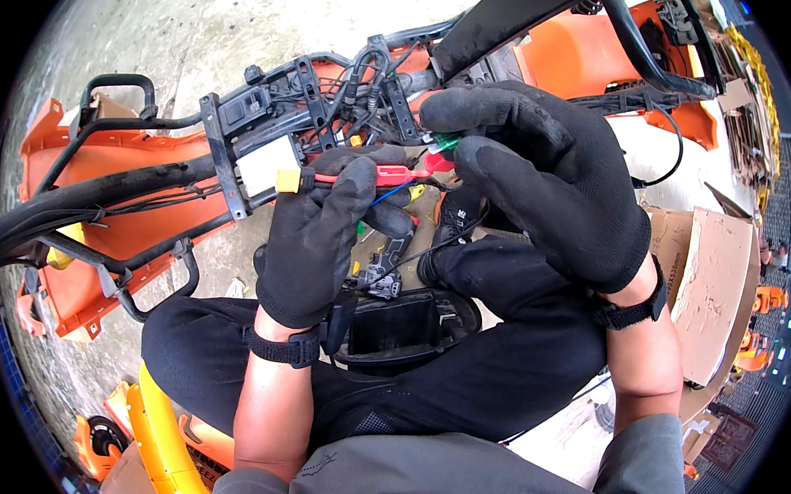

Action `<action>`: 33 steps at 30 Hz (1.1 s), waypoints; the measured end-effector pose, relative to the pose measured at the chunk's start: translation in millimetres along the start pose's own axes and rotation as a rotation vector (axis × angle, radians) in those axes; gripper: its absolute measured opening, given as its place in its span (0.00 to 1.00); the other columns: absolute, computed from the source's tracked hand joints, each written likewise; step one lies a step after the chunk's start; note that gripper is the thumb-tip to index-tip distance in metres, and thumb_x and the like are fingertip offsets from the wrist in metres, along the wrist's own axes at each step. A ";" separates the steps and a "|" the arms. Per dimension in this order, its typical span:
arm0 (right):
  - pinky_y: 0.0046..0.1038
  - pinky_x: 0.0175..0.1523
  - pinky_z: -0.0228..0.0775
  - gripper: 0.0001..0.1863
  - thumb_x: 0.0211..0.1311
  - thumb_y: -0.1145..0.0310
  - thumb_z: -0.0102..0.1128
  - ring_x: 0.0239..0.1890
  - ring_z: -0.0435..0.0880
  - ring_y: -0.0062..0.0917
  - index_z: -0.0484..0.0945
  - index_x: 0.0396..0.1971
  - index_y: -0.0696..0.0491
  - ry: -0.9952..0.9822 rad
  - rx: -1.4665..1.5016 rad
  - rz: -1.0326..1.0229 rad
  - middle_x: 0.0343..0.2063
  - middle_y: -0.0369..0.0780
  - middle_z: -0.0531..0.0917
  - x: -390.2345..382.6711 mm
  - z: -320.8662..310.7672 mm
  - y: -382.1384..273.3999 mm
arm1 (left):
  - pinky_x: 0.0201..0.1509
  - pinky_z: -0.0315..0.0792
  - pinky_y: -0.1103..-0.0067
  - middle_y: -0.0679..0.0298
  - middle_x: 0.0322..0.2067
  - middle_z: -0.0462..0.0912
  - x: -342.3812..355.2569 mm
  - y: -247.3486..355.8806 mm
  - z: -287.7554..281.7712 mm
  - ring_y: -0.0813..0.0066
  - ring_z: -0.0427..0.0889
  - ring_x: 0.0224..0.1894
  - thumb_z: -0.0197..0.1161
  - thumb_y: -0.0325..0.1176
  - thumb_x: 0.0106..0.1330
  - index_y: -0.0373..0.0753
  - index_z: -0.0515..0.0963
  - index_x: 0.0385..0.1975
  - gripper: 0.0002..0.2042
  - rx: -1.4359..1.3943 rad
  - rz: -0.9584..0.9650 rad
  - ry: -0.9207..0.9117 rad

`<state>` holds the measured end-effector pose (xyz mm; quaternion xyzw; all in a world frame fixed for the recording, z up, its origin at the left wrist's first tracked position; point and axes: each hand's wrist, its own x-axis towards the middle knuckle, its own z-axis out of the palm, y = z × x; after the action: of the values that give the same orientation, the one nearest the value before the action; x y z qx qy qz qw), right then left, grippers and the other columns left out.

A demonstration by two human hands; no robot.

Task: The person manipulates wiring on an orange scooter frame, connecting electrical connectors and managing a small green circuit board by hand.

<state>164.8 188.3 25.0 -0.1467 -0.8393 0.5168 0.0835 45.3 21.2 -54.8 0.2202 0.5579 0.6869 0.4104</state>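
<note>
- A small green connector (pixel 446 142) is pinched between the gloved thumb and fingertips of the right hand (pixel 551 184), just in front of the wiring bundle (pixel 368 85) on the black frame (pixel 240 140)
- A red connector (pixel 398 172) with a red lead is held in the closed grip of the left hand (pixel 316 234); its tip lies just beside the green connector, whether touching cannot be told
- A yellow connector (pixel 288 181) is seen at the left hand's fingertips, next to a white box (pixel 266 164) mounted on the frame
- A thin blue wire (pixel 389 193) runs down from between the two hands
- Both hands are covered by black gloves with wrist straps
- Orange body panels (pixel 84 222) are attached around the frame, resting on the concrete floor (pixel 201 22)
- A black plastic housing (pixel 400 328) lies on the person's lap, below the hands
- Cardboard sheets (pixel 715 291) are stacked to the right
</note>
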 end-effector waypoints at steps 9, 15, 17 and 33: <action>0.26 0.41 0.72 0.16 0.53 0.79 0.61 0.35 0.81 0.26 0.80 0.44 0.56 0.101 -0.457 -0.313 0.37 0.41 0.81 4.5 2.9 3.1 | 0.35 0.70 0.85 0.63 0.30 0.83 -0.6 -1.2 3.3 0.81 0.79 0.29 0.48 0.42 0.75 0.33 0.77 0.50 0.19 -0.036 -0.019 0.012; 0.27 0.41 0.74 0.16 0.51 0.77 0.64 0.36 0.83 0.30 0.81 0.42 0.55 0.168 -0.546 -0.425 0.36 0.41 0.82 7.3 5.8 6.4 | 0.39 0.74 0.81 0.58 0.37 0.84 -1.5 2.6 -1.2 0.78 0.82 0.32 0.50 0.35 0.74 0.30 0.77 0.49 0.16 -0.031 0.018 -0.039; 0.28 0.41 0.75 0.16 0.51 0.77 0.65 0.37 0.84 0.31 0.81 0.42 0.55 0.174 -0.553 -0.422 0.37 0.41 0.83 6.9 5.6 5.1 | 0.39 0.74 0.81 0.58 0.37 0.84 -1.2 2.6 -1.2 0.78 0.81 0.32 0.50 0.36 0.74 0.30 0.77 0.49 0.16 -0.033 0.014 -0.054; 0.28 0.41 0.76 0.18 0.49 0.73 0.70 0.37 0.85 0.31 0.79 0.43 0.55 0.227 -0.607 -0.421 0.37 0.40 0.84 5.2 16.6 1.4 | 0.38 0.73 0.82 0.61 0.35 0.84 -0.4 -5.3 -1.1 0.78 0.81 0.32 0.50 0.41 0.74 0.32 0.77 0.49 0.18 -0.005 0.008 -0.019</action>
<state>155.3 176.6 16.1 -0.0455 -0.9514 0.1968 0.2326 46.4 20.5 -60.1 0.2281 0.5511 0.6879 0.4135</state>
